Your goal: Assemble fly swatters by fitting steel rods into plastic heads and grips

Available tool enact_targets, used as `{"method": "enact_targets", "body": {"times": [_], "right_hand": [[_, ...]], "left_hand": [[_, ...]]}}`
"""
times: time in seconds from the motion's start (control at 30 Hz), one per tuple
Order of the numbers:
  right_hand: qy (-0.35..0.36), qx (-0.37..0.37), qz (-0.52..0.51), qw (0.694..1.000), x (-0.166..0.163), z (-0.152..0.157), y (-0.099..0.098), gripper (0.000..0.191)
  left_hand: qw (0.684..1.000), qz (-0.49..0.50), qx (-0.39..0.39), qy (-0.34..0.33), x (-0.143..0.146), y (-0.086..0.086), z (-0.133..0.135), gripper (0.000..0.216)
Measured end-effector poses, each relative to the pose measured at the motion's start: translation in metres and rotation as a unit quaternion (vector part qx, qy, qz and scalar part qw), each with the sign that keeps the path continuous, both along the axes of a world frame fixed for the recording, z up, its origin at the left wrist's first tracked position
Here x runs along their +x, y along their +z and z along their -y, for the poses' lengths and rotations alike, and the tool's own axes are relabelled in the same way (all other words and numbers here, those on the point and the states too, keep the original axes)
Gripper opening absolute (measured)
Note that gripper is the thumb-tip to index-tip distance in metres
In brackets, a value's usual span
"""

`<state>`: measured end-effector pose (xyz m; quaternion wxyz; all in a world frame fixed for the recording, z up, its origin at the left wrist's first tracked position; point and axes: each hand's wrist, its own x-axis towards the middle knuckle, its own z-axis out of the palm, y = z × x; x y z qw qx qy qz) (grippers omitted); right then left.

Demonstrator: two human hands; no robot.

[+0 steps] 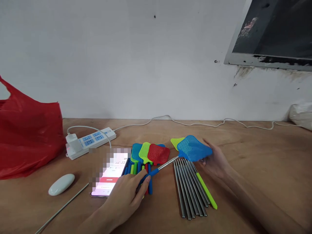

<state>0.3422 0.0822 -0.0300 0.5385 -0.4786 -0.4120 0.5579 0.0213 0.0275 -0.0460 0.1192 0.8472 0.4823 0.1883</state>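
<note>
A blue fly swatter [192, 148] with a thin metal shaft slants between my two hands. My left hand [126, 193] is closed round its blue handle. At the other end, my right hand [216, 159] grips the edge of the mesh head, some fingers hidden behind it. Under and beyond my left hand lie mesh swatter heads, with a red head [159, 154] and a lime-green head [145, 152] on top, and several coloured handles [136, 168]. Several bare metal rods [190, 191] lie side by side below the blue head. A lime-green handle [206, 191] lies along their right side.
A lit phone [110, 177] lies left of the swatters. Further left are a white oval object [61, 184], a power strip [91, 142] with a charger, and a red plastic bag [29, 133]. A white cable [195, 124] runs along the wall on the wooden table [263, 156].
</note>
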Motion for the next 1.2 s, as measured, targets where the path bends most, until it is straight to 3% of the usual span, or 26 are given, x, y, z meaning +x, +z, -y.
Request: {"method": "enact_targets", "body": {"times": [0.13, 0.23, 0.3, 0.4, 0.53, 0.63, 0.73, 0.87, 1.07, 1.2], "right_hand": [[0.096, 0.048, -0.051, 0.993, -0.018, 0.007, -0.001, 0.069], [0.195, 0.048, -0.031, 0.979, -0.04, 0.02, -0.006, 0.051], [0.218, 0.052, -0.017, 0.974, -0.053, 0.028, -0.011, 0.04], [0.192, 0.06, -0.041, 0.979, -0.065, 0.037, -0.017, 0.034], [0.159, 0.03, -0.05, 0.986, -0.068, 0.038, -0.02, 0.04], [0.115, 0.015, 0.008, 0.993, -0.061, 0.034, -0.017, 0.046], [0.073, 0.048, 0.126, 0.988, -0.046, 0.026, -0.013, 0.047], [-0.059, 0.166, 0.3, 0.938, -0.02, 0.009, -0.015, 0.042], [-0.107, 0.191, 0.402, 0.889, 0.006, -0.016, -0.042, 0.024], [-0.13, 0.185, 0.482, 0.846, 0.013, -0.02, -0.059, 0.016]], "left_hand": [[0.999, 0.027, -0.021, 0.006, 0.002, -0.003, 0.002, 0.045], [0.995, 0.066, -0.068, -0.014, 0.006, -0.001, 0.007, 0.048], [0.993, 0.065, -0.092, -0.029, 0.008, 0.001, 0.011, 0.048], [0.99, 0.036, -0.117, -0.069, 0.009, 0.007, 0.016, 0.045], [0.988, 0.04, -0.114, -0.099, 0.008, 0.012, 0.016, 0.045], [0.991, 0.047, -0.096, -0.076, 0.008, 0.011, 0.013, 0.044], [0.994, 0.042, -0.077, -0.062, 0.008, 0.009, 0.01, 0.041], [0.997, 0.032, -0.054, -0.044, 0.009, 0.006, 0.009, 0.039], [0.999, 0.027, -0.006, 0.023, 0.007, 0.002, 0.003, 0.038], [0.998, 0.048, 0.041, 0.026, 0.006, 0.004, 0.0, 0.032]]}}
